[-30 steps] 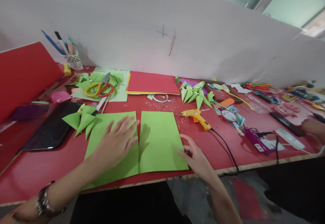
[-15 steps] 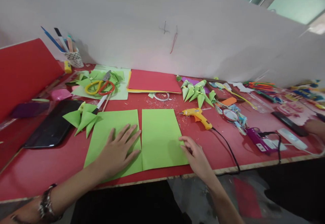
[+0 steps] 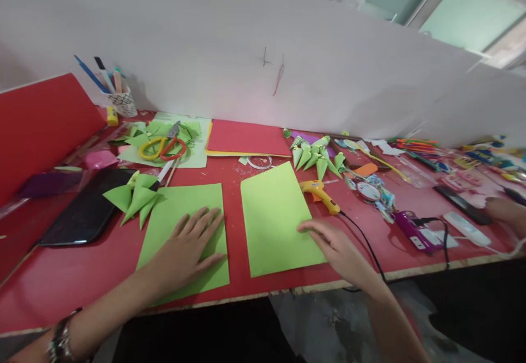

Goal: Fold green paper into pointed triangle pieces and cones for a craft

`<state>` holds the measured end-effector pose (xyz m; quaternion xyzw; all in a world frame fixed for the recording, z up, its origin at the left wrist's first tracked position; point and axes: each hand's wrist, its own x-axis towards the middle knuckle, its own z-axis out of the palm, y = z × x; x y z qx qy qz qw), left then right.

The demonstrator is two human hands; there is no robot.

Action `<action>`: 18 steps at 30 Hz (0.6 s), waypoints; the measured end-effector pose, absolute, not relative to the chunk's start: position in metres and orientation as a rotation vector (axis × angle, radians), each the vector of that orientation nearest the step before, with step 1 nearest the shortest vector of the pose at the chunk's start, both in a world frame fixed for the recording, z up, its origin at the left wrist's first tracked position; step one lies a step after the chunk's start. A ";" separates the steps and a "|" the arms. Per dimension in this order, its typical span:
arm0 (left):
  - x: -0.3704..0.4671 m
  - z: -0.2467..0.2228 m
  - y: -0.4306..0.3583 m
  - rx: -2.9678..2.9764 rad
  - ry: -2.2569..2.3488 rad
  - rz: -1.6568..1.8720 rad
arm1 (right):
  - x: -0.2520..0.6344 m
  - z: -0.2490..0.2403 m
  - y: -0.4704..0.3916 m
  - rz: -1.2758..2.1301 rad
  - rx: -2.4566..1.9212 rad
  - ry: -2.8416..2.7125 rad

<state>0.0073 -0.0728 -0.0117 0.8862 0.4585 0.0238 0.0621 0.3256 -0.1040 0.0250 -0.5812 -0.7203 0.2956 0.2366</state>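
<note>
The left hand (image 3: 187, 248) lies palm down on the left green sheet (image 3: 193, 196), its fingers extended and slightly spread, the thumb angled out toward the sheet's right edge. This hand is open and grips nothing.

The right hand (image 3: 335, 245) is at the right edge of the right green sheet (image 3: 275, 215), fingers together and bent, their tips over the paper. The thumb is hidden, so whether it pinches the sheet cannot be told.

Both sheets are at the near side of the red table (image 3: 236, 242), apart, with a strip of tabletop between them. The right one is turned at a slant and covers the nozzle of the yellow glue gun (image 3: 326, 197).

A green paper flower (image 3: 139, 197) overlaps the far left corner of the left sheet, next to a black tablet (image 3: 88, 209). Beyond are scissors (image 3: 162, 148) on green scraps, a stack of coloured paper (image 3: 249, 137) and a group of green paper cones (image 3: 314, 157). At the far right, another person's hand (image 3: 505, 212) is near a dark, oblong object (image 3: 462, 204).
</note>
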 end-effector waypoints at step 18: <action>-0.008 -0.002 -0.121 2.529 1.416 -0.269 | 0.253 0.117 0.118 0.746 -1.203 -1.932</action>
